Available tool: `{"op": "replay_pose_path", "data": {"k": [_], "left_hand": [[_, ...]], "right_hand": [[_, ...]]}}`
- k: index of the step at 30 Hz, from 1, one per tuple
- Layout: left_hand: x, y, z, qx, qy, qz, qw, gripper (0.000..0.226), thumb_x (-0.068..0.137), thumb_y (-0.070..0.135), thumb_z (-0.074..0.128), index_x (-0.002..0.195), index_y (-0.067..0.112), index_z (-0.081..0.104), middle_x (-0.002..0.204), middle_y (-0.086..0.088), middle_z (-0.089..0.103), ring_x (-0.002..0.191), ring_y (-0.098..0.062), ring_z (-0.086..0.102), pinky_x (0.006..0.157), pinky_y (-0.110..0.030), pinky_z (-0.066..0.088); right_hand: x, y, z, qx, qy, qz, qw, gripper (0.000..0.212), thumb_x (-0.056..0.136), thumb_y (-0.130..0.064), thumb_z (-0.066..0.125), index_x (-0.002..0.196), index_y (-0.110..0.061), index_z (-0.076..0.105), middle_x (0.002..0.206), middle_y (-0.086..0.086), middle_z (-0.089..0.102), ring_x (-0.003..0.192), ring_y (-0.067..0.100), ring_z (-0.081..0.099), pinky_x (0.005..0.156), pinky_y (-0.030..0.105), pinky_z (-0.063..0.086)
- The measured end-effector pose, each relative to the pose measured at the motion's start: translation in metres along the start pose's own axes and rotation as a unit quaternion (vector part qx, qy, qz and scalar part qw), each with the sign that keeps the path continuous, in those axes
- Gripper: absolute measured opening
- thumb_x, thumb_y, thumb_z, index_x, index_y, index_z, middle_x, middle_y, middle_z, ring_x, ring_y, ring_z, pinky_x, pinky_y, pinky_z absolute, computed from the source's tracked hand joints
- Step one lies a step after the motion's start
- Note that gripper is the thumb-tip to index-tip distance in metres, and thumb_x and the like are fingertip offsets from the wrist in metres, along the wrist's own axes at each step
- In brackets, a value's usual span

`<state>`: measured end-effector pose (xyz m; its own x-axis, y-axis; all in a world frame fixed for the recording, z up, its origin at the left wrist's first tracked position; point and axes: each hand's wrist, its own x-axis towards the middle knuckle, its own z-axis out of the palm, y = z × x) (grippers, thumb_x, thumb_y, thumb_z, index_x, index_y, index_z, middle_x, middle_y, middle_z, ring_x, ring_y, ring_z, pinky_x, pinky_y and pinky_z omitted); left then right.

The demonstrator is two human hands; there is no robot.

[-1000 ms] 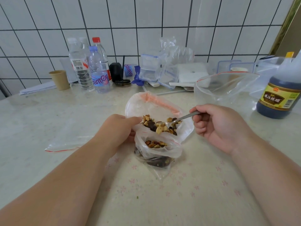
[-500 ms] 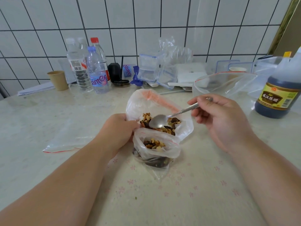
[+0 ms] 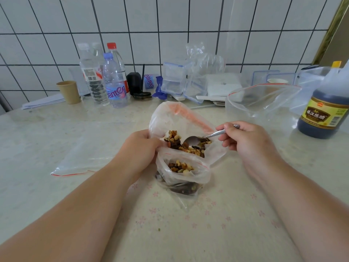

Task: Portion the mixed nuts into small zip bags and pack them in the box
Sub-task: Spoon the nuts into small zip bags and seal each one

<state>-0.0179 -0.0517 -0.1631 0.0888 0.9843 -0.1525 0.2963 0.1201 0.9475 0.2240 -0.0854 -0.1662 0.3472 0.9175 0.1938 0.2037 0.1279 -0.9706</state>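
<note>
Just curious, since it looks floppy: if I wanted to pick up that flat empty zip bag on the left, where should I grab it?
Probably pinch the red zip edge of the empty bag, coming from the near side. It lies flat, and that strip looks like its stiffest part, facing you and clear of the left hand.

Home kitchen: tiled wall [image 3: 170, 25], vinegar bottle [image 3: 323, 110].

Your spoon [image 3: 190, 141] is shiny polished metal. Small zip bag [image 3: 186, 172] and the big nut bag [image 3: 170, 118] are thin clear plastic film, crinkled, slightly cloudy. Table [image 3: 56, 140] is smooth stone-look, pale with a soft sheen; the near edge carries a matt flower-print cover. Far edge: clear glossy plastic water bottles [image 3: 113, 82], matt brown paper cup [image 3: 69, 92], glazed white wall tiles [image 3: 132, 19].
</note>
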Motion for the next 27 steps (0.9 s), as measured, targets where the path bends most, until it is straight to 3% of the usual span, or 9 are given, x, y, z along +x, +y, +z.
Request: {"op": "replay_pose_path", "data": {"k": [3, 8, 10, 15, 21, 24, 27], "left_hand": [[-0.001, 0.001, 0.000, -0.011, -0.002, -0.003, 1.000, 0.024, 0.087, 0.014, 0.074, 0.077, 0.035, 0.080, 0.085, -0.005, 0.081, 0.088, -0.033, 0.078, 0.091, -0.054, 0.062], [-0.002, 0.001, 0.001, -0.019, -0.003, -0.010, 1.000, 0.012, 0.088, 0.015, 0.073, 0.084, 0.023, 0.080, 0.086, -0.007, 0.081, 0.089, -0.034, 0.077, 0.091, -0.055, 0.061], [-0.001, 0.002, 0.001, -0.016, -0.001, -0.012, 1.000, 0.013, 0.090, 0.016, 0.071, 0.089, 0.027, 0.077, 0.083, -0.003, 0.081, 0.086, -0.031, 0.079, 0.090, -0.054, 0.062], [0.000, 0.003, 0.001, -0.018, 0.002, -0.019, 1.000, 0.011, 0.091, 0.017, 0.070, 0.091, 0.027, 0.076, 0.084, -0.004, 0.081, 0.090, -0.032, 0.079, 0.092, -0.055, 0.061], [-0.002, 0.003, 0.001, -0.037, 0.013, -0.022, 0.999, 0.012, 0.093, 0.017, 0.066, 0.094, 0.020, 0.078, 0.095, -0.012, 0.080, 0.097, -0.040, 0.075, 0.097, -0.059, 0.058], [-0.001, 0.002, 0.001, -0.043, 0.014, -0.026, 0.999, 0.013, 0.093, 0.016, 0.067, 0.094, 0.018, 0.079, 0.093, -0.013, 0.080, 0.085, -0.034, 0.075, 0.097, -0.059, 0.058], [0.001, 0.001, 0.001, -0.047, 0.009, -0.031, 0.998, 0.012, 0.093, 0.015, 0.067, 0.095, 0.020, 0.078, 0.088, -0.008, 0.081, 0.086, -0.030, 0.077, 0.094, -0.056, 0.060]], "right_hand": [[0.003, 0.001, -0.003, 0.025, 0.030, 0.026, 0.999, 0.033, 0.097, -0.022, 0.056, 0.069, -0.024, 0.074, 0.060, -0.006, 0.067, 0.050, 0.004, 0.055, 0.049, 0.016, 0.042], [0.004, 0.003, 0.006, 0.036, 0.007, 0.060, 0.998, 0.027, 0.091, -0.017, 0.058, 0.070, -0.017, 0.075, 0.059, -0.002, 0.067, 0.049, 0.008, 0.054, 0.048, 0.020, 0.043], [0.002, 0.003, 0.009, 0.053, -0.007, 0.065, 0.996, 0.026, 0.089, -0.014, 0.059, 0.069, -0.015, 0.076, 0.060, 0.000, 0.067, 0.048, 0.008, 0.055, 0.044, 0.019, 0.043], [0.006, 0.003, 0.004, 0.085, 0.018, 0.113, 0.990, 0.020, 0.091, -0.010, 0.057, 0.079, -0.007, 0.072, 0.056, 0.002, 0.064, 0.044, 0.008, 0.053, 0.041, 0.019, 0.042], [0.009, 0.003, 0.000, 0.120, 0.040, 0.129, 0.984, 0.020, 0.094, -0.015, 0.055, 0.081, -0.010, 0.069, 0.054, -0.001, 0.062, 0.043, 0.006, 0.051, 0.042, 0.018, 0.039], [0.010, 0.003, 0.000, 0.126, 0.046, 0.119, 0.984, 0.021, 0.095, -0.016, 0.055, 0.081, -0.011, 0.070, 0.054, -0.002, 0.062, 0.044, 0.005, 0.050, 0.042, 0.018, 0.039], [0.010, 0.002, -0.001, 0.147, 0.046, 0.141, 0.978, 0.022, 0.096, -0.016, 0.054, 0.081, -0.011, 0.069, 0.054, -0.002, 0.061, 0.044, 0.006, 0.050, 0.041, 0.017, 0.039]]}}
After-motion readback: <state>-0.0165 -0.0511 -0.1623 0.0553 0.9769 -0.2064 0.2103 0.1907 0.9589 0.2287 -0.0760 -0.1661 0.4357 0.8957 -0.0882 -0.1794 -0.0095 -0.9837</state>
